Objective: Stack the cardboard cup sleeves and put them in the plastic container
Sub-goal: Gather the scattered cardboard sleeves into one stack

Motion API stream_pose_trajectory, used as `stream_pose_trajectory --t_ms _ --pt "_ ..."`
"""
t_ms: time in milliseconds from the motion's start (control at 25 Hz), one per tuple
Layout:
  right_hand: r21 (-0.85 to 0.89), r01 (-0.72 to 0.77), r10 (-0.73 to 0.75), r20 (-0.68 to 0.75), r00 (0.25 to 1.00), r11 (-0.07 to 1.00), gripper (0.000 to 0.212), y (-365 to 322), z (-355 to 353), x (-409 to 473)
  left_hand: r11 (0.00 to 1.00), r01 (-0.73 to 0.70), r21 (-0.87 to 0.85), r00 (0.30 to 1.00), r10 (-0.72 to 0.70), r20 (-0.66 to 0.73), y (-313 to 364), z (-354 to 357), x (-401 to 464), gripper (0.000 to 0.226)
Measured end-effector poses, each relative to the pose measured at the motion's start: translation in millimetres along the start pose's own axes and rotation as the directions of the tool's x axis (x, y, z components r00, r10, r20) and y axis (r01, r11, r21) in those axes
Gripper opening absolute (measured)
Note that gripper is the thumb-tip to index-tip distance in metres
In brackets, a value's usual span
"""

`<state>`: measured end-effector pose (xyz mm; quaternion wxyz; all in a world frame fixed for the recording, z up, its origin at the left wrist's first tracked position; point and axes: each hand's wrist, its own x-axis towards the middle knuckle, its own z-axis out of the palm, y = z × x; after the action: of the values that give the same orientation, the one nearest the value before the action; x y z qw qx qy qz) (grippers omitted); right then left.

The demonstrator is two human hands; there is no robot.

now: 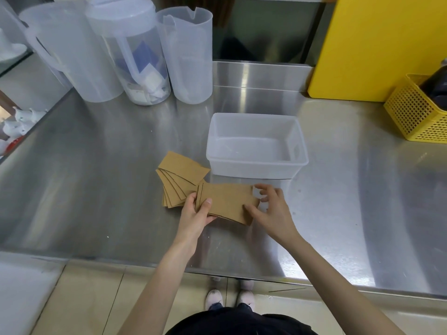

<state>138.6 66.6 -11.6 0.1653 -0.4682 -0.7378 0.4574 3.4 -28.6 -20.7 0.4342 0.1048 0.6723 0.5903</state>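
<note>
Both hands hold a small stack of flat brown cardboard cup sleeves [227,201] just above the steel counter. My left hand [197,211] grips its left end, thumb on top. My right hand [269,209] pinches its right end with fingers curled at the edge. Several more sleeves [180,176] lie fanned out on the counter to the left of the held stack. A translucent white plastic container [256,163] stands just behind the held stack, and nothing lies inside it.
Three tall translucent plastic pitchers [142,52] stand at the back left of the steel counter [96,177]. A yellow perforated basket [418,112] sits at the right, with a yellow board [377,44] behind it. The counter's front edge runs below my forearms.
</note>
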Motion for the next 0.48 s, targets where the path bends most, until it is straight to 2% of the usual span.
stream_pose_trajectory --t_ms 120,200,280,480 --pt "0.226 -0.186 0.158 0.137 0.978 0.956 0.057 6.0 -6.4 -3.6 1.000 -0.017 -0.006 0.998 0.017 0.064 -2.8 4.0 -1.6 0.045" --pt "0.272 -0.191 0.154 0.154 0.976 0.943 0.049 13.8 -7.7 -5.3 0.999 -0.038 0.024 0.992 0.035 0.123 -6.3 8.4 -2.8 0.024" --pt "0.252 -0.146 0.127 0.089 0.988 0.957 0.041 22.1 -8.1 -6.2 0.993 -0.071 0.094 0.984 0.054 0.170 -12.1 11.3 -1.7 0.017" --pt "0.101 -0.024 0.029 -0.048 0.998 0.995 0.029 32.7 -13.8 -9.0 0.925 -0.201 0.323 0.964 0.129 0.231 -20.9 15.9 3.6 0.022"
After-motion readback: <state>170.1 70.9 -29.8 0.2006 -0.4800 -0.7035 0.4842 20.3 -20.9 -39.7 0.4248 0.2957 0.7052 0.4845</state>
